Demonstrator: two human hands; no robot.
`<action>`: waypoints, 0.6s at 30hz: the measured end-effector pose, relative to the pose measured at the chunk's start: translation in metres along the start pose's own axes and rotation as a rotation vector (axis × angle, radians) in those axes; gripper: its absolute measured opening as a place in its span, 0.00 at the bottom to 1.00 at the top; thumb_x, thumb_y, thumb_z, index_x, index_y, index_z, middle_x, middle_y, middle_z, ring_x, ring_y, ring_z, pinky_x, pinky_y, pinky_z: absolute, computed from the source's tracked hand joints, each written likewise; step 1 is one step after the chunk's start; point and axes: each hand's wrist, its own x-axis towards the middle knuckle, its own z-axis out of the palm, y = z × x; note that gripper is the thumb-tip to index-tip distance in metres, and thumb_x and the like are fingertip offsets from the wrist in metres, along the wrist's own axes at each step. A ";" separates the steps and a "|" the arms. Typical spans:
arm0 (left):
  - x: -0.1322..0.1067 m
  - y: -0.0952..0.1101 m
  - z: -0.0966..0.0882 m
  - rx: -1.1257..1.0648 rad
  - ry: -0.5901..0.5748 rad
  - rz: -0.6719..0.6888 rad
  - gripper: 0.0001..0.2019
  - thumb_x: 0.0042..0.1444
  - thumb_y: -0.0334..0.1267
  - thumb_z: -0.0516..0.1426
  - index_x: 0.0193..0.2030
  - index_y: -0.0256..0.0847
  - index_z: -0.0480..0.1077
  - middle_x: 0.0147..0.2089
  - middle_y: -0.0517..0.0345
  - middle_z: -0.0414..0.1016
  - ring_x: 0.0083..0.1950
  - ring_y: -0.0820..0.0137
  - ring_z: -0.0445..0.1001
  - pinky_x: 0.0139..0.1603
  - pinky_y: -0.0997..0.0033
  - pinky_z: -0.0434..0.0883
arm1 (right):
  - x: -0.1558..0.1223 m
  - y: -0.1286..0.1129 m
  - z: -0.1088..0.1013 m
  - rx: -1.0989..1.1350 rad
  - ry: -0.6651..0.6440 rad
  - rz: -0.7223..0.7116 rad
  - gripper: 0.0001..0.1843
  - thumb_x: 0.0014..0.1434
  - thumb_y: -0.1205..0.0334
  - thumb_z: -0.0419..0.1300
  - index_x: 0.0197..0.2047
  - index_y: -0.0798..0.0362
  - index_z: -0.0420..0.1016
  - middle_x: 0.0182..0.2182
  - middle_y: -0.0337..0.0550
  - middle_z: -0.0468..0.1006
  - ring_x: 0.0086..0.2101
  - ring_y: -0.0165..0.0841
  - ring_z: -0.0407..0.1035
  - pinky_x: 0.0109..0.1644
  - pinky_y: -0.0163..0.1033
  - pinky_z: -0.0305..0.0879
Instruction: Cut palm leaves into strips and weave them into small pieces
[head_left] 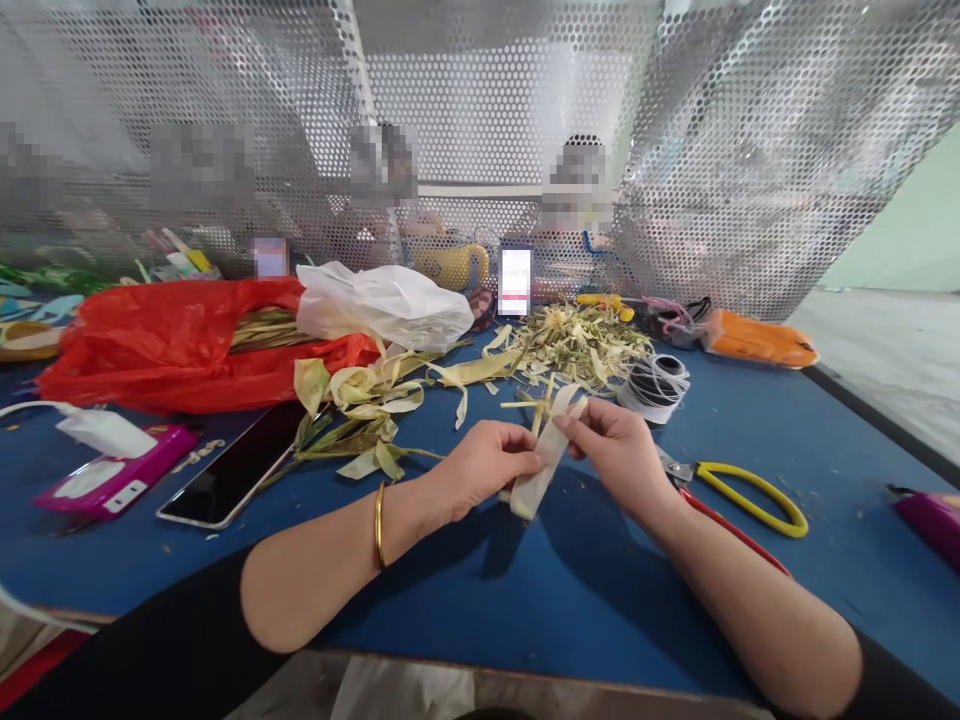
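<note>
A pale, flat strip of what looks like dried corn husk (534,488) is held above the blue table, slanting up to the right. My left hand (487,465) pinches its left edge between thumb and fingers. Near its upper end, my right hand (615,445) grips it with thumb and forefinger. Thin yellowish stalks (536,405) stick out behind the strip; whether they are joined to it I cannot tell. Loose, curled husks (367,390) lie left of my hands. Behind them is a heap of husk scraps (574,345).
Yellow-and-red-handled pliers (750,490) and a spool of grey cord (660,385) lie to the right. On the left are a phone (240,465), a purple power strip (120,470) and a red plastic bag (150,335). A perforated metal screen (480,110) stands behind the table (600,620).
</note>
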 end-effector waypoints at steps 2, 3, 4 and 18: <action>0.001 0.000 -0.002 0.016 -0.008 -0.028 0.02 0.44 0.33 0.61 0.27 0.37 0.73 0.23 0.62 0.70 0.23 0.76 0.65 0.26 0.76 0.63 | 0.002 0.000 -0.004 -0.014 0.048 0.004 0.16 0.55 0.51 0.61 0.24 0.53 0.67 0.16 0.33 0.67 0.19 0.26 0.59 0.26 0.34 0.55; 0.001 0.001 -0.003 0.012 -0.008 -0.038 0.02 0.44 0.32 0.60 0.27 0.37 0.73 0.24 0.62 0.71 0.24 0.76 0.66 0.27 0.76 0.64 | 0.002 0.000 -0.005 -0.007 0.061 0.009 0.16 0.55 0.50 0.62 0.24 0.53 0.67 0.16 0.33 0.68 0.19 0.27 0.59 0.25 0.34 0.55; 0.000 0.002 -0.003 -0.004 -0.009 -0.038 0.02 0.44 0.32 0.60 0.27 0.37 0.73 0.25 0.61 0.72 0.26 0.75 0.68 0.28 0.76 0.65 | 0.002 -0.001 -0.006 0.008 0.065 0.017 0.16 0.55 0.50 0.62 0.25 0.53 0.68 0.16 0.33 0.68 0.19 0.27 0.60 0.25 0.34 0.56; -0.005 0.006 0.005 -0.191 0.050 -0.008 0.12 0.48 0.44 0.65 0.29 0.35 0.74 0.25 0.57 0.76 0.26 0.72 0.73 0.30 0.73 0.70 | -0.004 -0.002 0.007 0.071 -0.021 0.056 0.15 0.54 0.51 0.62 0.25 0.53 0.69 0.16 0.33 0.69 0.19 0.28 0.63 0.25 0.33 0.58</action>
